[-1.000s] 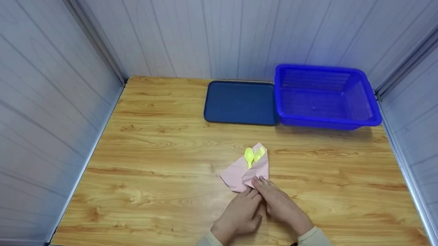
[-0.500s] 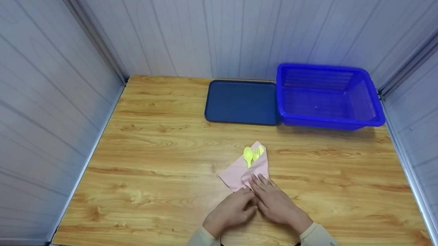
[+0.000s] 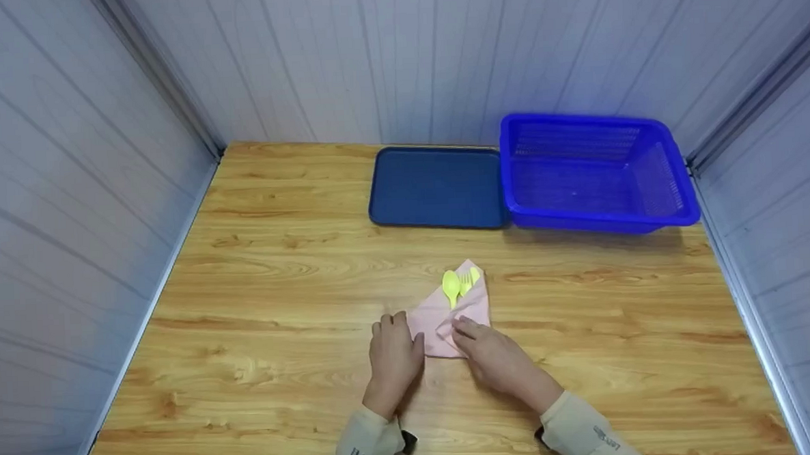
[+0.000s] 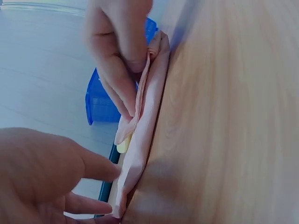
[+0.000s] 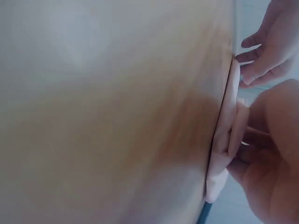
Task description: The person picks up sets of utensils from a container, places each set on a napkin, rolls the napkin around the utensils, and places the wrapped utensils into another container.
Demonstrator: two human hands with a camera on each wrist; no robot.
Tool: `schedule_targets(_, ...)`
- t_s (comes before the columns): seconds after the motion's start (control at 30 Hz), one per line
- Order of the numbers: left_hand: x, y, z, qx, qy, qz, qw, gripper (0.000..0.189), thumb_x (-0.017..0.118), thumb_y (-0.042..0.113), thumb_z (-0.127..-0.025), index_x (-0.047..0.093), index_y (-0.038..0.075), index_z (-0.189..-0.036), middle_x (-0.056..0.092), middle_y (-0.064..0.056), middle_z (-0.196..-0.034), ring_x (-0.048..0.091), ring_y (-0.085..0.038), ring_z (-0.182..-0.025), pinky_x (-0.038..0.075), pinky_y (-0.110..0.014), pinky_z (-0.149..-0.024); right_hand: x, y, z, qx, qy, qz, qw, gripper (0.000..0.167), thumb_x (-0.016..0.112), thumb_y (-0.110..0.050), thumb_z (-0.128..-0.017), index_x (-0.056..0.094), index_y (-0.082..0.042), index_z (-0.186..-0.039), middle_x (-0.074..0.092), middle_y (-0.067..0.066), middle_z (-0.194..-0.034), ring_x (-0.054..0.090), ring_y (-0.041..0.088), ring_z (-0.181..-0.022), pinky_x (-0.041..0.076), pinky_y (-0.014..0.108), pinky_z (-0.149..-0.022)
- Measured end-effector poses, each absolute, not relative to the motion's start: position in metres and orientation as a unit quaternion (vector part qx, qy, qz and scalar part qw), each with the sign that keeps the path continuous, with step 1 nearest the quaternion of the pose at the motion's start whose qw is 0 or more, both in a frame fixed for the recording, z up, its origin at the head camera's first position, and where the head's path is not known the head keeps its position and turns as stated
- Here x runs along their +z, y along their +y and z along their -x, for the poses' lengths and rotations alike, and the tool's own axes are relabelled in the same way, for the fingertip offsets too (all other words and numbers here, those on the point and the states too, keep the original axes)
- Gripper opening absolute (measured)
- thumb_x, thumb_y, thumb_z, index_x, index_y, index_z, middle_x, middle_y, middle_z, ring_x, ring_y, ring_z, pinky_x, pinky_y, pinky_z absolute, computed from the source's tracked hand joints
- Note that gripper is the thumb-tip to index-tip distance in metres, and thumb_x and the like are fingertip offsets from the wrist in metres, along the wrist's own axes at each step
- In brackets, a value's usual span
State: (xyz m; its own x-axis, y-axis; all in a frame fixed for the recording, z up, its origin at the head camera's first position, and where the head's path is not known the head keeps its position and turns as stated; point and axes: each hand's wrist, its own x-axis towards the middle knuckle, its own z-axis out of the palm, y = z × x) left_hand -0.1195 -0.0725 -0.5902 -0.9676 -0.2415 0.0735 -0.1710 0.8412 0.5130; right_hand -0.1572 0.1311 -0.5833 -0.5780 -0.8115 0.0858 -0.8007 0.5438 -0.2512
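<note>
A pink napkin [image 3: 431, 327] lies on the wooden table, its right side folded over yellow plastic cutlery. The spoon [image 3: 451, 285], the fork [image 3: 465, 283] and a third yellow piece [image 3: 475, 275] at the right show their top ends; their lower parts are hidden under the fold. My right hand [image 3: 503, 361] rests its fingertips on the folded layer. At the napkin's left corner is my left hand [image 3: 395, 356], thumb and fingers apart. In the left wrist view, its fingertips [image 4: 112, 173] are right at the napkin's edge.
Behind the napkin, a dark blue tray [image 3: 437, 188] lies flat near the back wall. A blue plastic basket [image 3: 603, 220] stands beside it at the back right. Panelled walls [image 3: 397, 57] enclose the wooden table [image 3: 258, 302].
My left hand has moved from beside the right hand, at the napkin's lower edge, out to its left corner. The right hand has stayed on the folded part.
</note>
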Motion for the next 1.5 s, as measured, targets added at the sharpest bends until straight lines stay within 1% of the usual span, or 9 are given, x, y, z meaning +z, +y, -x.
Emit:
schedule_targets(0.33,-0.589,-0.073,0.132,-0.331,-0.931,-0.142,0.06,0.01,0.07,0.014,-0.085,0.069,0.005,-0.085,0.057,-0.005,-0.08,0.054,-0.024,-0.074,0.047,-0.037,-0.063,-0.588,0.136,0.166,-0.081,0.869,0.488,0.024,0.039,0.051,-0.012,-0.099,0.055,-0.009,-0.137,0.046,0.007,-0.146,0.034,0.03,-0.138,0.029,0.046,-0.11)
schedule_targets(0.47,-0.583,-0.071,0.133,-0.421,-0.894,-0.131,0.082,0.007,0.065,0.01,-0.09,0.063,0.003,-0.091,0.055,0.0,-0.069,0.052,-0.016,-0.061,0.045,-0.033,-0.054,-0.586,0.135,0.166,-0.074,0.872,0.483,0.017,0.039,0.051,-0.014,-0.099,0.055,-0.009,-0.138,0.045,0.007,-0.147,0.031,0.029,-0.14,0.027,0.046,-0.111)
schedule_targets(0.63,-0.582,-0.062,0.131,-0.505,-0.852,-0.094,0.097,0.006,0.059,0.006,-0.094,0.057,0.003,-0.098,0.051,0.005,-0.057,0.044,-0.008,-0.048,0.037,-0.026,-0.045,-0.585,0.132,0.167,-0.068,0.867,0.493,-0.011,0.04,0.059,-0.012,-0.094,0.058,-0.009,-0.134,0.051,0.006,-0.142,0.046,0.028,-0.124,0.04,0.042,-0.099)
schedule_targets(0.77,-0.58,-0.048,0.132,-0.549,-0.826,-0.07,0.108,0.005,0.056,0.005,-0.097,0.055,0.002,-0.101,0.06,0.001,-0.059,0.048,-0.003,-0.048,0.04,-0.022,-0.044,-0.588,0.13,0.169,-0.111,0.851,0.512,-0.028,0.041,0.064,-0.007,-0.089,0.061,-0.005,-0.13,0.057,0.009,-0.135,0.05,0.023,-0.101,0.043,0.036,-0.085)
schedule_targets(0.97,-0.575,-0.031,0.132,-0.591,-0.797,-0.063,0.108,0.006,0.053,0.007,-0.099,0.054,0.004,-0.104,0.062,-0.007,-0.059,0.05,-0.004,-0.041,0.04,-0.022,-0.039,-0.594,0.13,0.174,-0.238,0.832,0.498,-0.048,0.024,0.066,-0.001,-0.088,0.065,-0.003,-0.112,0.062,0.009,-0.121,0.057,0.02,-0.102,0.049,0.032,-0.087)
schedule_targets(1.13,-0.575,-0.022,0.131,-0.596,-0.793,-0.055,0.116,0.01,0.054,0.007,-0.099,0.054,0.005,-0.109,0.062,-0.003,-0.06,0.049,-0.003,-0.045,0.04,-0.022,-0.041,-0.596,0.132,0.176,-0.285,0.823,0.484,-0.081,0.025,0.069,0.007,-0.077,0.062,-0.004,-0.099,0.059,0.002,-0.097,0.056,0.015,-0.086,0.049,0.028,-0.075)
schedule_targets(1.2,-0.576,-0.022,0.13,-0.603,-0.785,-0.062,0.126,0.013,0.054,0.005,-0.098,0.054,0.006,-0.111,0.065,-0.004,-0.063,0.05,-0.004,-0.047,0.04,-0.023,-0.042,-0.597,0.132,0.175,-0.284,0.824,0.482,-0.089,0.025,0.07,0.005,-0.08,0.063,-0.006,-0.101,0.061,0.0,-0.094,0.055,0.014,-0.083,0.049,0.028,-0.071)
schedule_targets(1.37,-0.576,-0.023,0.125,-0.636,-0.753,-0.081,0.151,0.014,0.051,0.003,-0.099,0.052,0.006,-0.112,0.067,-0.011,-0.067,0.051,-0.009,-0.046,0.037,-0.022,-0.041,-0.598,0.13,0.172,-0.285,0.843,0.453,-0.053,0.026,0.064,-0.005,-0.092,0.062,-0.009,-0.118,0.067,0.002,-0.104,0.058,0.016,-0.093,0.051,0.03,-0.077)
schedule_targets(1.5,-0.578,-0.016,0.124,-0.629,-0.76,-0.045,0.157,0.013,0.051,0.003,-0.1,0.052,0.003,-0.113,0.065,-0.013,-0.064,0.049,-0.006,-0.048,0.037,-0.02,-0.043,-0.596,0.133,0.167,-0.339,0.852,0.399,0.014,0.034,0.061,0.002,-0.089,0.055,-0.004,-0.122,0.064,0.008,-0.111,0.057,0.02,-0.105,0.049,0.038,-0.088)
